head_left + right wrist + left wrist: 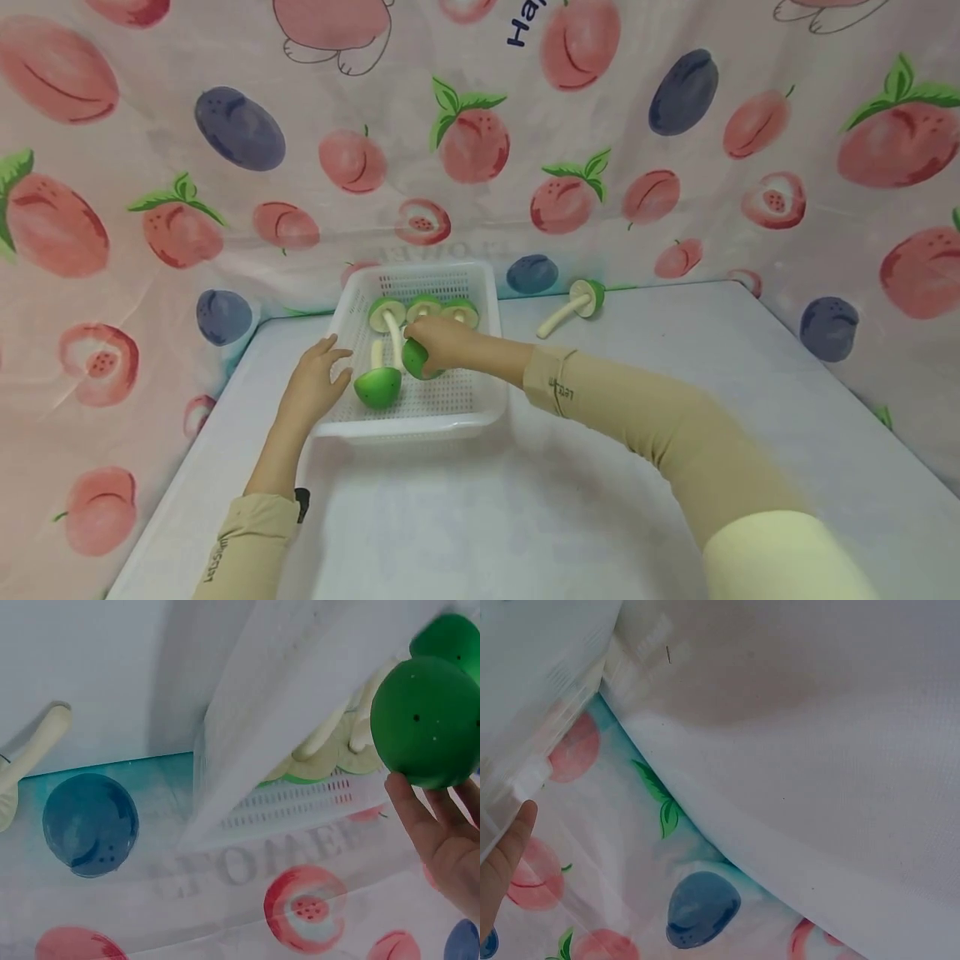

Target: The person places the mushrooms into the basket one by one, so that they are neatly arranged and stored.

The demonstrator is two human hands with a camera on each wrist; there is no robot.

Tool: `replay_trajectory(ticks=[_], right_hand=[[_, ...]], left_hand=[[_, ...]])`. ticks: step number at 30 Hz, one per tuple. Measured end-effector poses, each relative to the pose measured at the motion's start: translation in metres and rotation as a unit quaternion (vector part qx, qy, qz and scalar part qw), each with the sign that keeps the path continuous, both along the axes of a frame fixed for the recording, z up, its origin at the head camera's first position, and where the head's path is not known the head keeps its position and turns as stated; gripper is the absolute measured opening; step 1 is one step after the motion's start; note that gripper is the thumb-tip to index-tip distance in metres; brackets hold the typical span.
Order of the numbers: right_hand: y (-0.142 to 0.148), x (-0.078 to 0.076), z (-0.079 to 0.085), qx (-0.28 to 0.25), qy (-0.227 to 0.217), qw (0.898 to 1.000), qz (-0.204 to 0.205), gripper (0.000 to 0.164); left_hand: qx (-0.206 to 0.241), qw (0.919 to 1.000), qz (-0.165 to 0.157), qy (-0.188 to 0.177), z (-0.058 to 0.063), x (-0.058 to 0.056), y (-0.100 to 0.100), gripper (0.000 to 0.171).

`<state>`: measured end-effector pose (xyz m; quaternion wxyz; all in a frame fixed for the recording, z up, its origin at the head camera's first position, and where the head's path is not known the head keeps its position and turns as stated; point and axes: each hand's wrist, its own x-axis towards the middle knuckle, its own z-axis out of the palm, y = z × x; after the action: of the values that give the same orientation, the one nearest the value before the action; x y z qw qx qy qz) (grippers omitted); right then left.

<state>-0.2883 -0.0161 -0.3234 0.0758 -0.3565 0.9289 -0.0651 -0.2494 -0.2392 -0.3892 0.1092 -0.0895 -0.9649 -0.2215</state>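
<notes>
In the head view my right hand (442,337) reaches over the white plastic basket (408,427) and grips a green-capped toy mushroom (415,360) by its cap. The right wrist view shows my fingertips against that rounded, dotted cap (424,724). Inside the basket lie several more mushrooms with pale stems, one (378,388) cap-forward near the front and others along the back, such as this one (387,315). My left hand (313,385) is at the basket's left rim, fingers spread and holding nothing; in the left wrist view one finger (514,840) shows beside the basket wall (540,682).
Another green-capped mushroom (576,305) lies on the white table (600,500) to the right of the basket, near the back edge. A fruit-printed cloth (420,108) hangs behind the table and along its sides.
</notes>
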Motion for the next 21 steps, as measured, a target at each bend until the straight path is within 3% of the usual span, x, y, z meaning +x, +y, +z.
replay_trajectory(ticks=[11, 21], right_hand=[[-0.023, -0.024, 0.002, 0.071, -0.012, 0.997, -0.007, 0.048], [-0.033, -0.031, -0.008, 0.058, -0.055, 0.996, -0.031, 0.052]], left_hand=[[0.0, 1.0, 0.003, -0.002, 0.003, 0.002, 0.001, 0.033], [0.0, 1.0, 0.003, -0.008, 0.001, 0.001, 0.001, 0.033]])
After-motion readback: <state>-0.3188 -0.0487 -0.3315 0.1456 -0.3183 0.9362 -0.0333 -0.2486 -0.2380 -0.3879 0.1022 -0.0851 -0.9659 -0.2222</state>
